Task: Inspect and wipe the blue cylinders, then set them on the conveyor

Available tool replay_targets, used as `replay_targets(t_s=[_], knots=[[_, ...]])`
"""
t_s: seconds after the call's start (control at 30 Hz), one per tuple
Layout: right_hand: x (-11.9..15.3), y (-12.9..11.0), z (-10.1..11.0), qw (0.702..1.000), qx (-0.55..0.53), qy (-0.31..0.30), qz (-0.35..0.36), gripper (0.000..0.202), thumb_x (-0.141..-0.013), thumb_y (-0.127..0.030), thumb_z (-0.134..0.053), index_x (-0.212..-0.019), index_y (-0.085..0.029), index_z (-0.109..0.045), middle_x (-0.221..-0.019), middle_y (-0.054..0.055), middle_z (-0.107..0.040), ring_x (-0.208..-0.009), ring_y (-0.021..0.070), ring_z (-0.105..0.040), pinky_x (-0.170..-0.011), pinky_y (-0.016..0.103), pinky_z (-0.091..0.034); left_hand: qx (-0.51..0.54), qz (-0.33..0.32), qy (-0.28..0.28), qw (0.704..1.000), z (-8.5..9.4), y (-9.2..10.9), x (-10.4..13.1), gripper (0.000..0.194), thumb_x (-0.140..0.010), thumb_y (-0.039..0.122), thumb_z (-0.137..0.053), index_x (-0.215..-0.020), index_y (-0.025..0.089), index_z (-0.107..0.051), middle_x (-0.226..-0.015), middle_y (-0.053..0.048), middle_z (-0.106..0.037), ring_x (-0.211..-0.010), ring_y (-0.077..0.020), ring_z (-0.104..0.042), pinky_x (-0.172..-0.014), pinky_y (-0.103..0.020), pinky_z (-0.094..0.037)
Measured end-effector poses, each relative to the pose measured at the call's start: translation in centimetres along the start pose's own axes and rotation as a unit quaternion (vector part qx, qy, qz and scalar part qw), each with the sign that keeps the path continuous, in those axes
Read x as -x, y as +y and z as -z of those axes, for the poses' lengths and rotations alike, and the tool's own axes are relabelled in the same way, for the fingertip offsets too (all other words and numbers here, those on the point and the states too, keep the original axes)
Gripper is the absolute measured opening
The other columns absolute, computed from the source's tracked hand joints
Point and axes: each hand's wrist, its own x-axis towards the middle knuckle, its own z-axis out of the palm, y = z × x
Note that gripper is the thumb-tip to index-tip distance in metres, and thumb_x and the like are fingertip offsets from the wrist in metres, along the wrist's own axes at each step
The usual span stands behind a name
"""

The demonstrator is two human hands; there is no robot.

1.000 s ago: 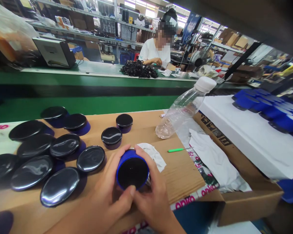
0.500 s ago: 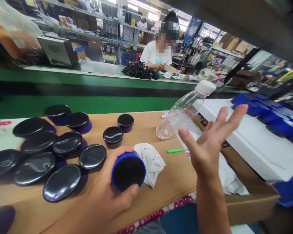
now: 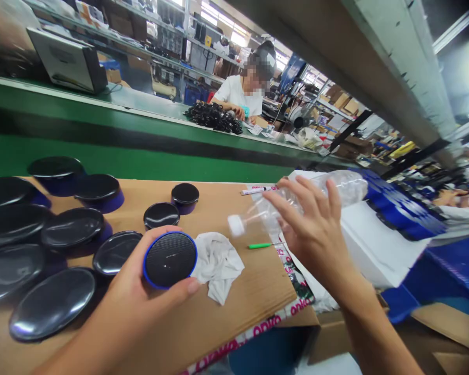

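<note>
My left hand [image 3: 140, 291] grips a round blue speaker [image 3: 169, 259] with a black mesh face, held just above the cardboard sheet [image 3: 254, 281]. My right hand [image 3: 316, 234] holds a clear plastic bottle [image 3: 293, 203] with a white cap, tipped so the cap points down and left over a crumpled white cloth [image 3: 218, 263] lying beside the speaker. A green-handled tool [image 3: 260, 245] rests on the cardboard below the bottle.
Several blue speakers with glossy black tops [image 3: 70, 229] cover the left of the cardboard. A green conveyor [image 3: 140, 156] runs behind. A white board [image 3: 375, 245] with blue parts [image 3: 398, 208] lies right. A person in white [image 3: 238, 91] works beyond the conveyor by black cables [image 3: 214, 115].
My right hand left the speaker, reached right and picked up the standing bottle, tipping it cap-down toward the cloth. The left hand turned the speaker's mesh face up. The view swung right.
</note>
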Motion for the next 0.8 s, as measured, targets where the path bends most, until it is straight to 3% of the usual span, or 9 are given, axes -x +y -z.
replay_targets(t_s=[0.13,0.3,0.43,0.63,0.73,0.8], knots=[[2.1,0.3,-0.2,0.989,0.062,-0.067,0.114,0.070,-0.075,0.010,-0.058,-0.135,-0.025,-0.053,-0.139,0.013,-0.058,-0.135,0.0360,-0.043,-0.121,0.065,-0.016,-0.033,0.031,-0.012,0.999,-0.3,0.7,0.0,0.060,-0.070,0.055,-0.080,-0.119,0.030,-0.057,-0.104,0.001,-0.078,-0.089,-0.0159,-0.076,-0.076,-0.016,-0.060],[3.0,-0.2,-0.4,0.986,0.072,-0.064,0.135,0.050,-0.086,0.003,-0.054,-0.128,-0.025,-0.058,-0.127,0.008,-0.067,-0.123,0.0302,-0.047,-0.121,0.052,-0.015,-0.058,0.019,-0.056,0.997,0.1,1.3,-0.2,0.057,-0.072,0.054,-0.078,-0.116,0.025,-0.056,-0.101,-0.003,-0.080,-0.087,-0.0191,-0.078,-0.074,-0.019,-0.062],[2.9,-0.4,-0.4,0.987,0.076,-0.065,0.124,0.044,-0.091,-0.001,-0.052,-0.128,-0.024,-0.060,-0.126,0.008,-0.070,-0.122,0.0295,-0.048,-0.117,0.052,-0.020,-0.053,0.010,-0.070,0.996,0.1,0.5,0.0,0.053,-0.076,0.054,-0.077,-0.120,0.031,-0.055,-0.104,0.002,-0.079,-0.089,-0.0176,-0.077,-0.076,-0.019,-0.062],[3.3,0.0,-0.4,0.988,0.069,-0.089,0.107,0.053,-0.085,0.004,-0.055,-0.131,-0.022,-0.058,-0.127,0.011,-0.069,-0.120,0.0315,-0.052,-0.114,0.055,-0.025,-0.032,0.007,-0.056,0.998,-0.3,-0.6,0.3,0.053,-0.076,0.054,-0.079,-0.120,0.037,-0.055,-0.104,0.006,-0.076,-0.087,-0.0154,-0.074,-0.074,-0.016,-0.060],[2.7,0.9,0.0,0.992,0.054,-0.091,0.068,0.058,-0.082,0.006,-0.056,-0.133,-0.021,-0.055,-0.127,0.015,-0.067,-0.117,0.0353,-0.057,-0.108,0.061,-0.034,-0.030,0.007,-0.053,0.998,-0.5,-0.6,0.3,0.051,-0.075,0.053,-0.080,-0.118,0.036,-0.057,-0.101,0.006,-0.075,-0.088,-0.0154,-0.074,-0.075,-0.016,-0.059],[1.5,1.8,0.1,0.996,0.036,-0.071,0.029,0.059,-0.082,0.000,-0.061,-0.137,-0.019,-0.050,-0.130,0.018,-0.065,-0.116,0.0375,-0.060,-0.102,0.061,-0.042,-0.030,0.009,-0.053,0.998,-0.7,-0.6,0.4,0.051,-0.074,0.053,-0.080,-0.117,0.035,-0.058,-0.100,0.006,-0.074,-0.089,-0.0158,-0.073,-0.078,-0.017,-0.060]])
